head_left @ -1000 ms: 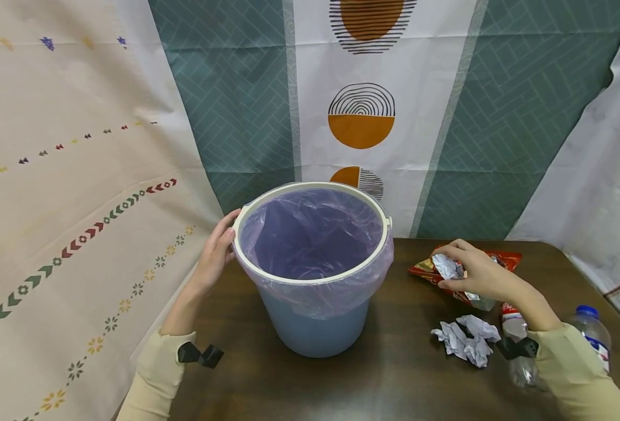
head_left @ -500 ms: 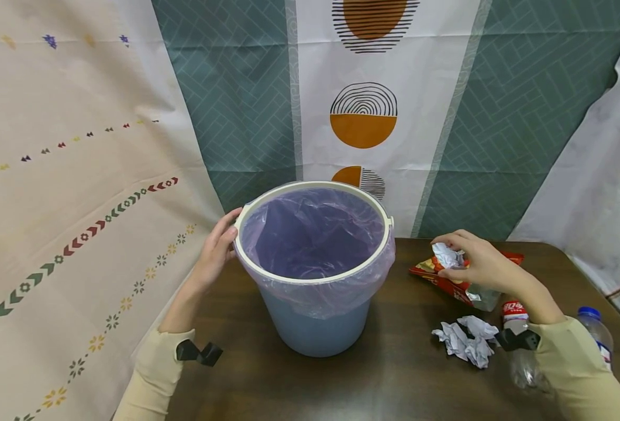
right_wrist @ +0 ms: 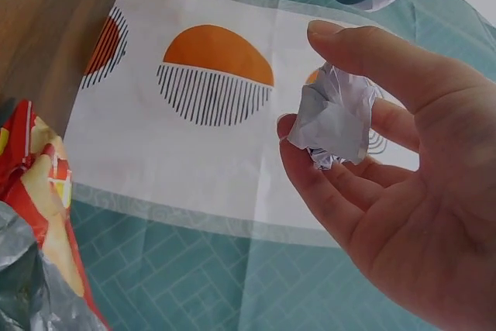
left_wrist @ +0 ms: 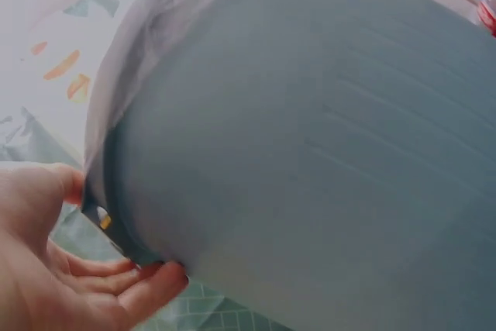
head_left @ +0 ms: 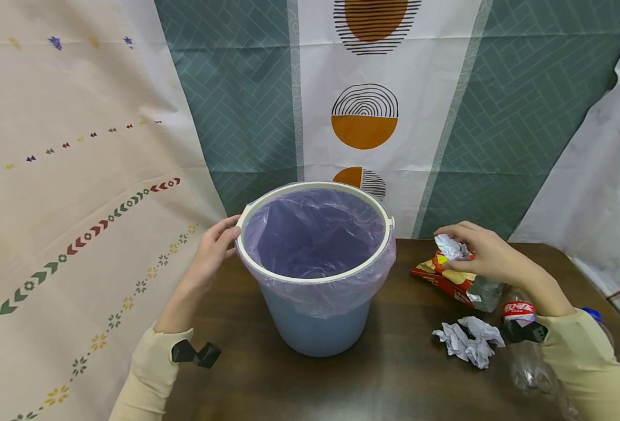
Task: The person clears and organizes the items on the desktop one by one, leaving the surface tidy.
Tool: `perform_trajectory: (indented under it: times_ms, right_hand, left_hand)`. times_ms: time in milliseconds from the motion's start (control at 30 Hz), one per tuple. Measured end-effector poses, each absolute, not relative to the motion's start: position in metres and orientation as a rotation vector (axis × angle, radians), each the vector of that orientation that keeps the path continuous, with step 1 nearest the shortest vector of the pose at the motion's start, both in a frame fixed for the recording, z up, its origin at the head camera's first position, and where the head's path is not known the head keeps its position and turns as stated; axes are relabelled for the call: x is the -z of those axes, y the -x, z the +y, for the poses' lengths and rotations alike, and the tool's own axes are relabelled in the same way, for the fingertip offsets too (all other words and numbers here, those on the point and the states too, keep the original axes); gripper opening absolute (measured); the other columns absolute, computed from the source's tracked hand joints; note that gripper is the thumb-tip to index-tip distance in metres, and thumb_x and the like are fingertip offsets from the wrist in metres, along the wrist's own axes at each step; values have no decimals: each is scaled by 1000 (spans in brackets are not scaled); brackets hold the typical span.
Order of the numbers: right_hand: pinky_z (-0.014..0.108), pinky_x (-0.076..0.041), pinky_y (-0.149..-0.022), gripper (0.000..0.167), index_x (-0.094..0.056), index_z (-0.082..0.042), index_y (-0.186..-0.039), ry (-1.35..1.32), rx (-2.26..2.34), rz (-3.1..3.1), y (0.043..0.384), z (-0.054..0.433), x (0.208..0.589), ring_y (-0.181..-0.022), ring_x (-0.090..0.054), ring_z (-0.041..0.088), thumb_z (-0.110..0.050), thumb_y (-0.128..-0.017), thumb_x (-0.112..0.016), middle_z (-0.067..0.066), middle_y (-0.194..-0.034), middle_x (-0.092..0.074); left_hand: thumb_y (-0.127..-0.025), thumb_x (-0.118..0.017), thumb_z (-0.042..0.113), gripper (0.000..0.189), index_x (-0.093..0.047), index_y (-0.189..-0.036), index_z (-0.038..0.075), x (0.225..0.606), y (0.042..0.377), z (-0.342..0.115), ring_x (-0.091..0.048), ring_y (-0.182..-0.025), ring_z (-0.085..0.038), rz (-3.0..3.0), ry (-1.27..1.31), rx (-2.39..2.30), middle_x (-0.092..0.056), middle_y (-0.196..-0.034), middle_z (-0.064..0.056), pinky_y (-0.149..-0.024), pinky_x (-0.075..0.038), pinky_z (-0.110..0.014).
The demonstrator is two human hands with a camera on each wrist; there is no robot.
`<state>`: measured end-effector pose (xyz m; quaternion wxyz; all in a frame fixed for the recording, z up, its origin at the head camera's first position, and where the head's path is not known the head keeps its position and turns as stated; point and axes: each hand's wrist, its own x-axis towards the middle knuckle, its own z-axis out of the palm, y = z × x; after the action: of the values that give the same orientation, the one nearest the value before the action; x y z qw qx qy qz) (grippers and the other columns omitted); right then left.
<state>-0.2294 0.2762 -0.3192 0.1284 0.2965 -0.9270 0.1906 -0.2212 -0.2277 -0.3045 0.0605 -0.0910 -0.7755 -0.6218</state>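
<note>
head view: gripping with the left hand [head_left: 208,254] the rim [head_left: 312,281] of a round blue bin [head_left: 312,339], lined with a wrinkled, translucent purple bag [head_left: 336,301] and standing on a dark wooden table [head_left: 383,380]; pinching in the right hand [head_left: 491,255] a crumpled silvery-white ball [head_left: 451,247], aloft near a glossy red packet [head_left: 447,283], crumpled papers [head_left: 474,348] and a clear plastic bottle [head_left: 530,365].

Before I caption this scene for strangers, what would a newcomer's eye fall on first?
Probably the big, round blue plastic bin with its white rim and translucent purple liner, standing mid-view on the dark brown table, the left hand at its edge. Next, perhaps, the crumpled silvery-white scrap held in the right hand, close to the shiny red-and-yellow snack bag right of the bin.
</note>
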Motion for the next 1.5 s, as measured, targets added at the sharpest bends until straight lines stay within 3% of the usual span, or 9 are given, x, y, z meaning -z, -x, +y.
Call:
perform_trajectory:
  times_ms: [167, 333, 433, 600, 700, 900, 1100, 1400, 1500]
  right_hand:
    - [20, -48, -63, 65, -54, -12, -130, -889, -579, -2659, 230, 274, 313, -88, -49, 10, -15, -73, -84, 4, -108, -61]
    - [19, -44, -57, 62, -55, -14, -129, -908, -582, -2632, 231, 273, 310, -81, -46, 6, -16, -74, -83, 3, -105, -61]
    - [18, -44, -57, 61, -55, -15, -130, -921, -591, -2617, 231, 272, 307, -79, -46, 5, -15, -76, -82, 3, -106, -62]
    - [20, -48, -60, 62, -55, -16, -132, -942, -592, -2574, 231, 268, 302, -82, -48, 4, -17, -76, -82, 2, -109, -63]
    - [23, -53, -68, 63, -55, -16, -133, -933, -576, -2559, 231, 264, 297, -91, -52, 6, -19, -76, -83, 2, -113, -64]
    - [40, -58, -81, 66, -54, -15, -135, -889, -580, -2599, 232, 258, 290, -102, -59, 19, -21, -76, -82, 6, -119, -63]
    - [58, -53, -89, 68, -51, -14, -137, -837, -713, -2632, 234, 253, 286, -111, -57, 28, -19, -77, -82, 10, -128, -60]
    - [47, -57, -85, 63, -55, -16, -134, -868, -651, -2601, 237, 249, 284, -100, -57, 16, -17, -77, -82, 1, -117, -64]
    - [49, -57, -85, 63, -55, -18, -134, -886, -659, -2593, 239, 247, 280, -98, -57, 15, -16, -78, -81, 2, -116, -64]
  left_hand:
    - [-101, -47, 26, 50, -45, -137, -8, 302, 221, -228, -62, -93, 1, -2368, 193, 1893, -53, -131, -20, -85, -54, -14]
    - [-100, -48, 23, 47, -50, -130, -13, 301, 223, -230, -63, -90, -1, -2375, 207, 1915, -62, -107, 1, -84, -55, -17]
    - [-100, -48, 21, 46, -49, -129, -15, 300, 223, -230, -62, -88, -1, -2366, 233, 1941, -62, -100, 8, -83, -56, -17]
    - [-100, -47, 18, 44, -47, -128, -16, 300, 224, -228, -63, -89, -3, -2318, 247, 2030, -62, -99, 6, -81, -56, -17]
    - [-99, -47, 13, 44, -44, -129, -19, 301, 224, -227, -63, -88, -3, -2236, 255, 2133, -63, -98, 6, -79, -56, -17]
    - [-100, -48, 10, 39, -43, -127, -17, 301, 224, -227, -65, -82, -2, -2154, 262, 2239, -65, -94, 5, -73, -57, -15]
    - [-100, -49, 11, 37, -44, -125, -15, 303, 222, -230, -66, -79, -3, -2142, 259, 2266, -66, -92, 5, -71, -57, -15]
    - [-100, -51, 14, 39, -44, -127, -13, 305, 222, -231, -66, -81, -3, -2156, 291, 2275, -67, -94, 4, -74, -57, -15]
    - [-100, -51, 14, 32, -48, -122, -9, 305, 223, -232, -66, -80, -3, -2143, 311, 2296, -67, -93, 4, -73, -57, -16]
